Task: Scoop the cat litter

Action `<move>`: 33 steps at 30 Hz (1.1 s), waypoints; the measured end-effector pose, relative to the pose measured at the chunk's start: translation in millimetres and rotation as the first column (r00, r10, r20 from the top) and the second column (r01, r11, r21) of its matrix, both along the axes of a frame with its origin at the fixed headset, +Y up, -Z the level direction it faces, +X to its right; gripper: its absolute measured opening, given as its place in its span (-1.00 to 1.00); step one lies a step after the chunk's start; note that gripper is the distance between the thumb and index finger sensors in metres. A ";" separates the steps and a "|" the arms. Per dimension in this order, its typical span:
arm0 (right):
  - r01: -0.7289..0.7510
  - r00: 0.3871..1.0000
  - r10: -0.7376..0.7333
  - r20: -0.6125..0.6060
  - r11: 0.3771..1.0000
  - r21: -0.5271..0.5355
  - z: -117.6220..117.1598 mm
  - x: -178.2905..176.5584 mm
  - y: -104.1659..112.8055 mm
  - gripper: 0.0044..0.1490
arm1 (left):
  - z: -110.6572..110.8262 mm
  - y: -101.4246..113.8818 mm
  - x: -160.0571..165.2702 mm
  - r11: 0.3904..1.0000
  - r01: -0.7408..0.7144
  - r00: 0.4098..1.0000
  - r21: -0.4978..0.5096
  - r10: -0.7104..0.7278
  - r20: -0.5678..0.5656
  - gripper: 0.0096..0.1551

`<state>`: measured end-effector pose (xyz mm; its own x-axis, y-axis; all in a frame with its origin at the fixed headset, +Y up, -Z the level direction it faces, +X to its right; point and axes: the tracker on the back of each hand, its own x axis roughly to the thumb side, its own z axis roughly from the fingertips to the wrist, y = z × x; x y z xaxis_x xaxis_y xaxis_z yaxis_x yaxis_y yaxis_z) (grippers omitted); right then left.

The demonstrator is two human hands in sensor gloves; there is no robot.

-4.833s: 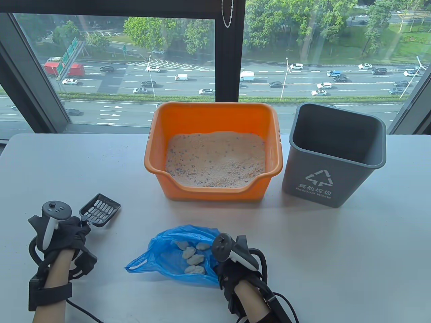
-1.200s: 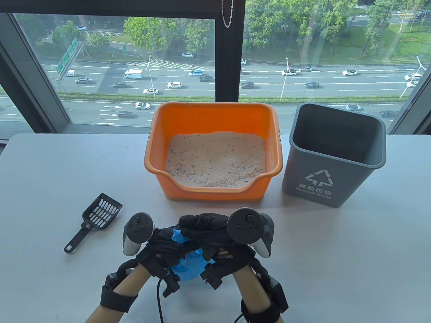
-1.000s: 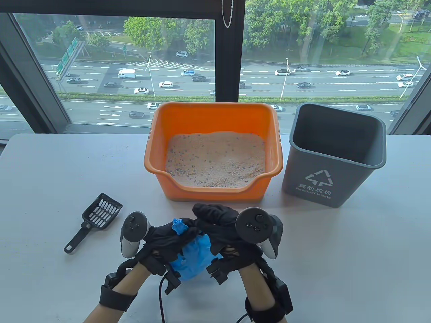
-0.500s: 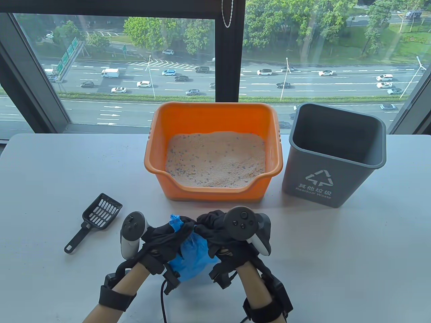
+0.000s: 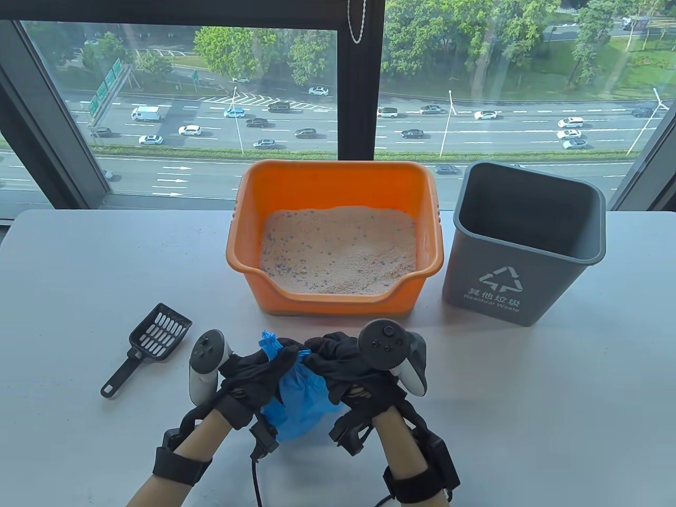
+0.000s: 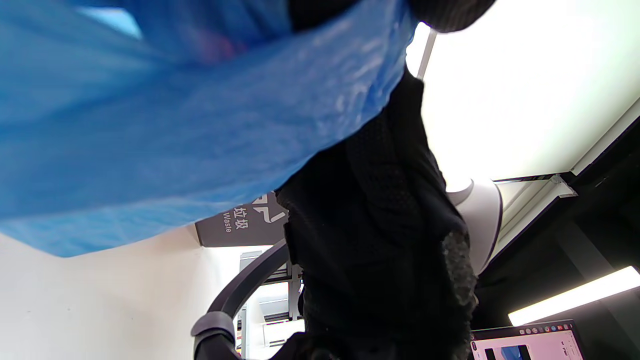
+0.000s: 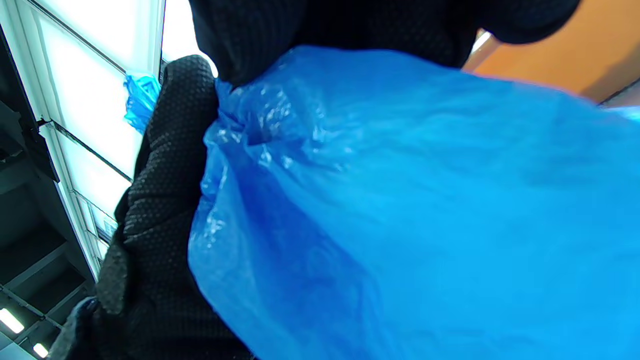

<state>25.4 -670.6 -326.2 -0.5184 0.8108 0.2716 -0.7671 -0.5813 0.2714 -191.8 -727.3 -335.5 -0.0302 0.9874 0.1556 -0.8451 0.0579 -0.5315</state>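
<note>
While the table (image 5: 528, 401) is carrying bin (image 5: 523, 243), litter box (image 5: 334, 237) and scoop (image 5: 150, 340), both hands are closing around the blue bag (image 5: 301, 396) at the front edge. Left hand (image 5: 256, 377) is gripping the bunched neck; right hand (image 5: 348, 369) is pinching it beside.

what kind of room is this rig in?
Probably an upper-floor office or lab: a white table against a big window looking down on a highway, plus a laptop screen and ceiling light strips in the left wrist view.
</note>
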 end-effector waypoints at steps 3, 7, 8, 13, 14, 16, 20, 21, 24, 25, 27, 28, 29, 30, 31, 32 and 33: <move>-0.043 0.999 0.041 0.031 0.996 0.076 0.7 0.1 1.2 -0.54 | 0.0 0.2 -0.1 1.000 0.004 0.999 -0.010 -0.004 0.034 -0.55; -0.052 0.998 0.050 0.031 0.996 0.077 1.6 -0.5 0.9 -0.54 | 0.1 0.6 -1.0 1.000 0.013 1.000 -0.011 -0.013 0.024 -0.54; -0.051 0.998 0.047 0.049 0.996 0.079 2.2 1.3 2.8 -0.54 | 0.4 -0.2 -2.7 1.000 0.013 1.000 -0.024 -0.013 -0.008 -0.54; -0.051 0.997 0.043 0.059 0.989 0.140 10.8 -0.7 16.0 -0.55 | 0.1 0.1 -8.0 0.998 0.032 0.990 -0.057 -0.040 -0.137 -0.57; -0.063 0.997 0.054 0.057 0.985 0.161 13.7 -3.5 19.0 -0.55 | 0.2 1.4 -8.2 0.997 0.058 0.988 -0.050 -0.065 -0.143 -0.57; -0.119 0.993 0.112 0.045 0.968 0.219 22.4 -13.2 26.3 -0.55 | 0.7 5.6 -9.0 0.993 0.107 0.979 -0.057 -0.115 -0.166 -0.58; -0.244 0.968 0.252 0.012 0.924 0.295 39.5 -38.3 32.1 -0.55 | 0.4 8.2 -12.1 0.990 0.112 0.977 -0.091 -0.126 -0.171 -0.59; -0.275 0.959 0.284 0.018 0.909 0.314 42.9 -43.9 32.3 -0.55 | 0.4 6.9 -13.2 0.987 0.091 0.984 -0.132 -0.110 -0.144 -0.59; -0.287 0.954 0.300 0.008 0.902 0.321 46.4 -50.5 31.0 -0.56 | -2.6 3.7 -16.4 0.985 0.022 0.994 -0.169 -0.040 -0.104 -0.56; -0.298 0.941 0.327 -0.082 0.920 0.253 45.3 -53.0 29.5 -0.52 | -3.8 1.7 -19.6 0.979 -0.004 0.997 -0.203 -0.011 -0.073 -0.53; -0.328 0.920 0.355 -0.167 0.929 0.170 46.1 -53.4 28.2 -0.47 | -6.6 -0.1 -23.5 0.975 -0.005 0.999 -0.224 -0.004 -0.039 -0.48; -0.318 0.921 0.348 -0.172 0.931 0.182 45.4 -53.0 28.4 -0.47 | -8.6 -1.3 -25.7 0.973 0.018 1.000 -0.232 -0.020 -0.009 -0.49; -0.307 0.926 0.338 -0.168 0.933 0.186 44.4 -51.6 29.1 -0.47 | -9.7 -2.2 -27.5 0.972 0.023 1.000 -0.235 -0.022 0.006 -0.51; -0.270 0.941 0.299 -0.161 0.946 0.180 42.5 -47.7 30.8 -0.48 | -11.2 -2.6 -29.6 0.970 0.010 1.000 -0.241 -0.011 0.000 -0.56; -0.246 0.950 0.273 -0.153 0.954 0.173 41.1 -44.7 32.0 -0.50 | -11.8 -2.5 -30.7 0.970 0.005 1.000 -0.244 -0.006 -0.007 -0.59; -0.221 0.963 0.243 -0.119 0.960 0.175 38.8 -38.8 33.6 -0.54 | -11.9 -1.9 -32.8 0.971 0.008 1.000 -0.241 -0.011 -0.012 -0.59; -0.217 0.968 0.236 -0.088 0.959 0.181 35.4 -32.1 34.7 -0.56 | -11.7 -0.6 -34.1 0.974 0.015 1.000 -0.227 -0.019 -0.013 -0.59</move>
<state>-6.7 -635.9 -290.8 -0.6435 0.6128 0.4586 -0.5814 -0.7811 0.2277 -226.0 -727.9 -347.2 -0.0124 0.9973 -0.0718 -0.8531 -0.0480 -0.5195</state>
